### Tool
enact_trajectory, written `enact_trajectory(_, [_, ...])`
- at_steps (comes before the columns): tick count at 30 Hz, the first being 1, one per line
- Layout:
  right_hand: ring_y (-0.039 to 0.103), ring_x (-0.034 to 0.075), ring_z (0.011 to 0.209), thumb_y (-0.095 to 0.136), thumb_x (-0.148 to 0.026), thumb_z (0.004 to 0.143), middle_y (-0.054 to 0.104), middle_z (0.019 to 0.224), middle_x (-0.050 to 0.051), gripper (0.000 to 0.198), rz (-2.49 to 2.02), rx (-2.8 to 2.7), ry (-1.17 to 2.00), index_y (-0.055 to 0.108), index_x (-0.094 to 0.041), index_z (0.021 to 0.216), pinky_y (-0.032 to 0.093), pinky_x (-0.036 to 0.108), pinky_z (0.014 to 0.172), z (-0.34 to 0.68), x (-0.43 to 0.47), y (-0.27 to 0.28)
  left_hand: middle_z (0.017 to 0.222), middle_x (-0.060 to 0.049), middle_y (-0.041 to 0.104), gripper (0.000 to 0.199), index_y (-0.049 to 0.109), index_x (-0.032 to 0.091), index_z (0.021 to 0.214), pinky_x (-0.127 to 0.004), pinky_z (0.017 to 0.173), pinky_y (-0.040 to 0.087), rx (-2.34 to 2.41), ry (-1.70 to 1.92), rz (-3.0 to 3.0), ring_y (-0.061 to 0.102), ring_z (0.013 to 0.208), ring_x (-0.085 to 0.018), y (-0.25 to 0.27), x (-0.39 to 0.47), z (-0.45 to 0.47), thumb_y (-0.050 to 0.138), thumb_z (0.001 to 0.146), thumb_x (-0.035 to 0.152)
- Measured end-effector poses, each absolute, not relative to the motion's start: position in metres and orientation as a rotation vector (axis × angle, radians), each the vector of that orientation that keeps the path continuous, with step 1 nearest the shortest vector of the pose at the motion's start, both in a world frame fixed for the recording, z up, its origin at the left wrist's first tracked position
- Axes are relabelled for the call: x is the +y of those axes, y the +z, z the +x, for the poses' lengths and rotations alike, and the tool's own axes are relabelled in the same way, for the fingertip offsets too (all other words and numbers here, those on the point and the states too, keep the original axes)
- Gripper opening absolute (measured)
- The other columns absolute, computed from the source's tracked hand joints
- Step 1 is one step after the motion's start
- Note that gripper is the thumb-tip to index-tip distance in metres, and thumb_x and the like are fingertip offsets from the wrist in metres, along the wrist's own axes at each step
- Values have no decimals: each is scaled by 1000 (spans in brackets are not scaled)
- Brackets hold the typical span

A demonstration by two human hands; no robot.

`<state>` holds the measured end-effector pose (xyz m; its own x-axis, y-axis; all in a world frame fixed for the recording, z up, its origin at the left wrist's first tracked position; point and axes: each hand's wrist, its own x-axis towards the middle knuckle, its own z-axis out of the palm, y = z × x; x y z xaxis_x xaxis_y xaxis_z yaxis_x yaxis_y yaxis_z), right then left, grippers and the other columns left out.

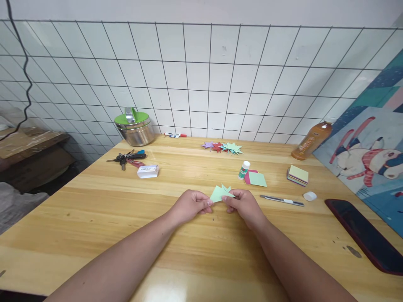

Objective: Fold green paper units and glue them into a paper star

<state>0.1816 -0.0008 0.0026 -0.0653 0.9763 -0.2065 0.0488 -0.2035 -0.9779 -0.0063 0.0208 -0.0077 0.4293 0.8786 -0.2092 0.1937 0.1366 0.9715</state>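
Observation:
Between my two hands is a pale green piece of folded paper (218, 193) with pointed corners along its top. My left hand (192, 204) pinches its left tip between thumb and fingers. On the other side, my right hand (243, 205) grips the lower right part, thumb in front. Just beyond the right hand stands a glue stick (244, 170) with green and white sides. Beside it lie a flat green paper square (257, 179) and a pink one partly under it. A slim utility knife (281, 200) rests to the right of my right hand.
Folded paper stars (232, 147) lie near the tiled wall. Rightward are a sticky-note stack (297, 175), a white cap (310, 196), a phone (365, 235) and a tilted drink bottle (312, 140). Leftward are a lidded steel pot (135, 128), keys (127, 157) and a small white box (147, 171).

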Motion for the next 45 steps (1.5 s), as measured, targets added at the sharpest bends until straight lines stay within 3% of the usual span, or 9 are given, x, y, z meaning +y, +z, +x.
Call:
enact_trajectory(12, [48,8,49,72,-40,59,52,54,-3,29,-1361,-1203,1384,61,-13,62,46,24,53,181,-3,6,56,-2,67,33,67,14,71,-21,53,43,1044,585,1367,58,52,-12,-3,18,-11,63,69,47])
enact_trajectory(17, [44,7,43,74,-42,57,46,47,-5,34,-1325,-1079,1359,52,-15,54,46,25,49,194,1,8,54,-3,65,38,64,13,67,-22,53,44,1065,612,1278,58,50,-12,-9,23,-16,63,69,50])
enact_trajectory(24, [44,7,45,72,-42,60,45,50,-5,31,-1293,-1183,1406,57,-15,60,45,23,48,195,0,8,90,-10,69,47,65,14,95,-28,72,48,1021,725,1270,63,85,-20,-6,23,-15,54,75,55])
enact_trajectory(28, [44,9,48,65,-42,67,44,52,-5,27,-1332,-1337,1365,60,-15,68,45,23,48,186,-1,4,83,-9,70,43,67,14,87,-28,70,48,916,669,1369,64,77,-19,-5,17,-11,57,74,53])
enact_trajectory(32, [53,16,69,53,-23,73,60,78,3,21,-1358,-1691,896,62,-19,92,47,27,58,190,-2,3,64,-5,67,36,66,13,76,-24,61,47,1011,820,1310,60,59,-14,-5,18,-10,61,73,48])
enact_trajectory(36, [50,21,99,44,-3,67,61,102,7,46,-1440,-2141,335,60,-20,106,40,36,86,199,-3,1,68,-5,67,33,65,12,79,-23,60,46,1069,966,1190,60,62,-14,-4,24,-14,64,72,44])
enact_trajectory(40, [49,22,105,42,-7,74,60,113,10,51,-1577,-2262,201,49,-17,124,38,36,90,201,1,-7,68,-5,66,33,64,13,79,-24,59,46,1066,938,1192,61,64,-15,-5,23,-13,64,71,44])
enact_trajectory(45, [48,22,109,36,-14,84,59,116,8,40,-1454,-2079,179,50,-19,121,38,39,92,199,4,-5,66,-3,67,28,64,14,75,-23,59,45,1085,907,1327,60,60,-14,-5,17,-8,66,69,41])
